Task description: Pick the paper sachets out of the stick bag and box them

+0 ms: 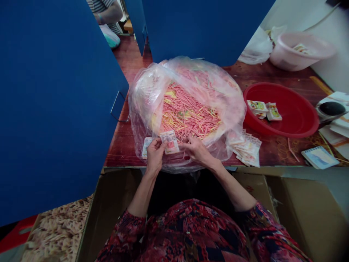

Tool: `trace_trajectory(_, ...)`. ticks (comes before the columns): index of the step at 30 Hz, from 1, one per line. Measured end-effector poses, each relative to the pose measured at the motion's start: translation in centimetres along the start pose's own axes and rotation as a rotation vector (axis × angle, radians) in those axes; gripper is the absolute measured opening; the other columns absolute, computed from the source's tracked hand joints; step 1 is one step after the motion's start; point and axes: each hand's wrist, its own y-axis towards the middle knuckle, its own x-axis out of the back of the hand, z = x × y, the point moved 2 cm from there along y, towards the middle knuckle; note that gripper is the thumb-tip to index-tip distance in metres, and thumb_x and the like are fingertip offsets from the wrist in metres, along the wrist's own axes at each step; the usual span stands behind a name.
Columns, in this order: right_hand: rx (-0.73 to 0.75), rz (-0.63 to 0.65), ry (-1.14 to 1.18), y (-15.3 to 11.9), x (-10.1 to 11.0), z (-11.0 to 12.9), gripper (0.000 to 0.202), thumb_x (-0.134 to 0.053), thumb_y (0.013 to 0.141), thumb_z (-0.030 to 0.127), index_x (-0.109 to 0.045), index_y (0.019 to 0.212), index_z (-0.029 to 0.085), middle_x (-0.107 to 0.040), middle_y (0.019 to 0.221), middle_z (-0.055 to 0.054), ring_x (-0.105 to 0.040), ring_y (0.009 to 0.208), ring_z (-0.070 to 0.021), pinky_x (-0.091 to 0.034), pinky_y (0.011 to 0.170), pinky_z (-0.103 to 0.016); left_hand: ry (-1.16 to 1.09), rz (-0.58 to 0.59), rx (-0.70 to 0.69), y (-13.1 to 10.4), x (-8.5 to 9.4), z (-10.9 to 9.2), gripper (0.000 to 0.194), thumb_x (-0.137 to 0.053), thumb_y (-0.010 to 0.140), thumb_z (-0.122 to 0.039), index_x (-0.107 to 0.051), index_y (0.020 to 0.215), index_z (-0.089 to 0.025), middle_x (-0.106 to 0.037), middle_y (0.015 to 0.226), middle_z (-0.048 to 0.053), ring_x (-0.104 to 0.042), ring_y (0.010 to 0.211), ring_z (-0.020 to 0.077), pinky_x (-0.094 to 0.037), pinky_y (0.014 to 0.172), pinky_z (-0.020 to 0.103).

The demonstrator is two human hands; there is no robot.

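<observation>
My left hand pinches a small printed packet by its left edge; pink sticks show through its front. My right hand is just right of the packet, at the front edge of the stick pile, fingers drawn together; whether anything is between them is too small to make out. Before me lies a large clear plastic bag, open at the top, heaped with thin pink and yellow sticks. Another packet lies left of my left hand. Several filled packets are piled to the right of the bag.
A red basin holding several small packs stands at the right. Behind it is a pale pink tub. A small notebook lies near the front edge. Blue panels border the left and back; another person's arm shows beyond.
</observation>
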Motion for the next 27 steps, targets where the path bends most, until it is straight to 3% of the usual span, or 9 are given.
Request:
trace_trajectory(2, 0.033, 0.062, -0.075, -1.0, -0.6, -0.7, 0.014, -0.061, 0.078, 0.011, -0.068, 0.071, 0.020, -0.060, 0.087, -0.006, -0.049, 0.081, -0.0195, -0.040, 0.077, -0.034, 0.006, -0.002, 0.003, 0.1, 0.2, 0.0, 0.040, -0.090, 0.063, -0.042, -0.069, 0.085, -0.017, -0.072, 0.081, 0.000, -0.066, 0.072, 0.0134, -0.053, 0.072, 0.027)
trace_trajectory(4, 0.029, 0.006, -0.051, -1.4, -0.7, -0.9, 0.014, -0.059, 0.082, 0.014, -0.067, 0.072, 0.021, -0.061, 0.087, -0.006, -0.051, 0.081, -0.0204, -0.041, 0.078, -0.035, 0.009, -0.002, -0.007, 0.0, 0.3, 0.0, 0.038, -0.090, 0.063, -0.041, -0.070, 0.085, -0.017, -0.072, 0.081, 0.001, -0.066, 0.072, 0.0130, -0.053, 0.072, 0.026)
trace_trajectory(7, -0.050, -0.235, 0.099, -0.7, 0.3, -0.4, 0.013, -0.054, 0.089, 0.017, -0.065, 0.082, 0.022, -0.062, 0.084, -0.004, -0.055, 0.081, -0.0197, -0.044, 0.078, -0.035, 0.041, -0.001, -0.025, -0.1, 0.1, 0.1, 0.036, -0.090, 0.062, -0.039, -0.071, 0.083, -0.017, -0.074, 0.081, 0.002, -0.066, 0.073, 0.0131, -0.052, 0.073, 0.025)
trace_trajectory(10, -0.198, -0.498, 0.418, 0.9, 2.1, 1.2, 0.003, -0.059, 0.090, 0.024, -0.060, 0.093, 0.024, -0.061, 0.079, 0.001, -0.058, 0.071, -0.0157, -0.048, 0.070, -0.032, 0.093, 0.005, -0.011, -0.3, -0.1, 0.1, 0.034, -0.091, 0.060, -0.036, -0.072, 0.080, -0.016, -0.075, 0.080, 0.002, -0.067, 0.073, 0.0139, -0.052, 0.073, 0.026)
trace_trajectory(13, -0.183, -0.618, 0.618, 2.4, 3.2, 3.5, 0.016, -0.064, 0.090, 0.027, -0.060, 0.105, 0.028, -0.064, 0.082, 0.003, -0.062, 0.072, -0.0146, -0.052, 0.071, -0.031, 0.125, 0.017, -0.002, -0.7, -0.5, 0.2, 0.032, -0.091, 0.059, -0.034, -0.073, 0.077, -0.016, -0.075, 0.078, 0.002, -0.067, 0.072, 0.0141, -0.052, 0.073, 0.027)
trace_trajectory(17, -0.084, -0.650, 0.541, 3.5, 2.9, 5.3, 0.010, -0.065, 0.090, 0.026, -0.066, 0.100, 0.028, -0.067, 0.090, 0.000, -0.064, 0.082, -0.0167, -0.054, 0.081, -0.034, 0.143, 0.046, -0.012, -1.3, -0.9, 0.1, 0.028, -0.090, 0.061, -0.034, -0.075, 0.077, -0.016, -0.076, 0.077, 0.002, -0.067, 0.072, 0.0146, -0.052, 0.073, 0.027)
trace_trajectory(27, -0.113, -0.539, 0.403, 3.3, 0.5, 4.3, 0.008, -0.066, 0.089, 0.029, -0.069, 0.097, 0.029, -0.071, 0.090, -0.001, -0.066, 0.087, -0.0207, -0.051, 0.086, -0.038, 0.106, 0.088, 0.017, -1.3, -0.6, 0.2, 0.034, -0.091, 0.062, -0.040, -0.077, 0.083, -0.017, -0.078, 0.083, 0.004, -0.068, 0.075, 0.0159, -0.053, 0.076, 0.028)
